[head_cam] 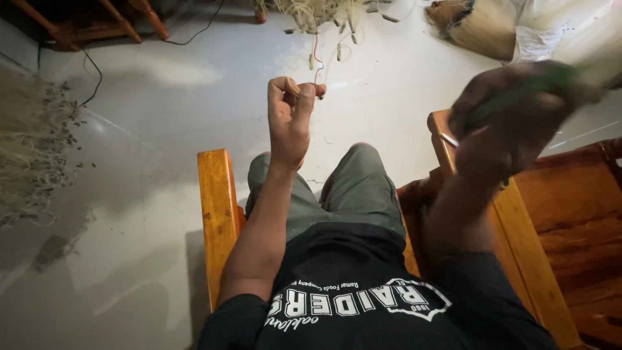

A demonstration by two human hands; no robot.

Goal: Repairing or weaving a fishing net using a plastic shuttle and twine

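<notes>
I sit in a wooden chair [217,207] and look down at my lap. My left hand [290,116] is raised above my knees, fingers closed, pinching a thin pale strand [317,61] that runs up toward a heap of fibres [317,13] on the floor. My right hand [518,123] is blurred, lifted over the right armrest [447,146], and is closed around a green handled object [518,94]; a small pale tip shows below the fist.
Grey concrete floor all round. A pile of dry straw-like fibre [29,149] lies at the left. A bundled sheaf [476,26] and white sacking sit at the top right. Wooden furniture legs [97,23] and a black cable are at the top left.
</notes>
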